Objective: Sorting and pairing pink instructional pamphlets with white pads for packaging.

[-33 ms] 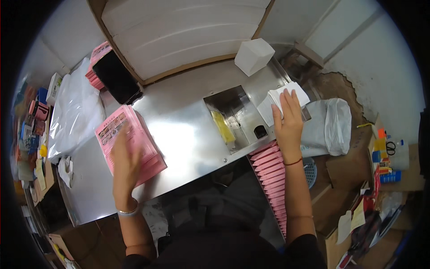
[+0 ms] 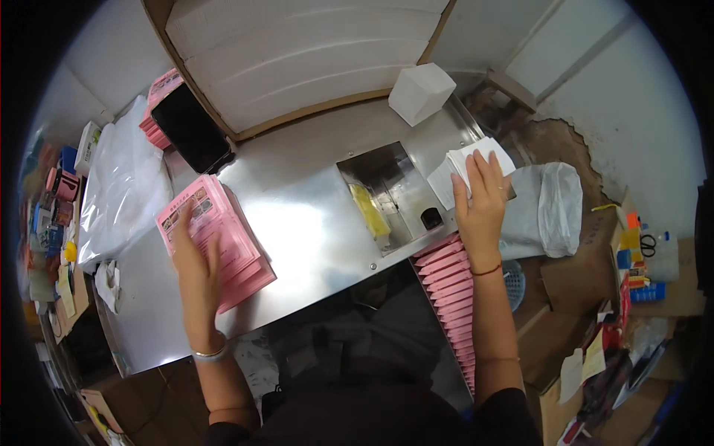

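My left hand [image 2: 195, 262] is at the near left side of a stack of pink printed paper packets [image 2: 242, 245]. Its fingers are spread, with the fingertips over the top packet; nothing shows in its grasp. On the right, my right hand [image 2: 482, 204] lies with fingers stretched out over a stack of white paper napkins [image 2: 445, 178] at the edge of the metal table [image 2: 297, 223]. Beside that stack, the tabletop has a rectangular opening [image 2: 398, 175] with a yellow piece [image 2: 368, 212] in it.
A large carton [image 2: 320, 111] of white paper stands at the back, near a white block of paper [image 2: 422, 93]. A black phone [image 2: 192, 130] leans at the left by clear plastic bags [image 2: 123, 182]. Below my right arm runs a long row of pink packets [image 2: 450, 305].
My left hand has shifted a little left and back toward me, uncovering more of the top pink packet. The right hand stays on the napkins.
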Demonstrator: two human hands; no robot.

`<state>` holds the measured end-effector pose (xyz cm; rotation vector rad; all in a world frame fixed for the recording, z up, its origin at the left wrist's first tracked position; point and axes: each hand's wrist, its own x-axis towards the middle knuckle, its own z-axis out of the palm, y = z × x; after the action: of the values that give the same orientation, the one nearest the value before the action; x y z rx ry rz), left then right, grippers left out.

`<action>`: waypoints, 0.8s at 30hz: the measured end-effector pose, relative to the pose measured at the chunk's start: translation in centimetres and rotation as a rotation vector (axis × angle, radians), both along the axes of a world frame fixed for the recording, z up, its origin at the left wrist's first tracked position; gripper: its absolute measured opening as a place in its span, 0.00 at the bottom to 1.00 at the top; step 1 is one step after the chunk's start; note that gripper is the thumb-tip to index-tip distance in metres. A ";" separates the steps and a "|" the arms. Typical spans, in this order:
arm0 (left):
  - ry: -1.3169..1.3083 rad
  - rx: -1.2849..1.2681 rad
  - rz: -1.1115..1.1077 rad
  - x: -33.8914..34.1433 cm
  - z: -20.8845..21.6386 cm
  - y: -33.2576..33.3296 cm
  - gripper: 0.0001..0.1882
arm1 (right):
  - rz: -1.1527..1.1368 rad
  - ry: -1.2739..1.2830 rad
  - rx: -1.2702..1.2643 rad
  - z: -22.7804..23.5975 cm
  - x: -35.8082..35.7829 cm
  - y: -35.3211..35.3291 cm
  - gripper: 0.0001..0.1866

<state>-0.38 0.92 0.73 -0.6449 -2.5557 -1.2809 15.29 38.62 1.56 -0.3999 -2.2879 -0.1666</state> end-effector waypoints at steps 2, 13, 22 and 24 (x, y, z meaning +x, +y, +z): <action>0.079 -0.377 0.147 0.0 -1.8 -2.2 0.18 | -0.015 -0.015 -0.041 0.3 0.0 -0.2 0.14; 0.198 -0.318 -0.387 8.5 -4.8 12.4 0.19 | 0.186 -0.122 -0.280 3.1 0.8 1.1 0.15; 0.245 -0.436 -0.416 6.4 -4.5 9.1 0.23 | 0.822 -0.424 -0.201 -2.1 1.8 -11.9 0.16; 0.149 -0.374 -0.371 7.2 -3.7 9.2 0.20 | 0.630 -0.353 -0.129 -2.8 -1.2 -11.0 0.14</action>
<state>6.86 10.10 -2.97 -1.2856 -2.6496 -0.7990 14.07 27.62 -1.26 0.3231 -2.6596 0.2480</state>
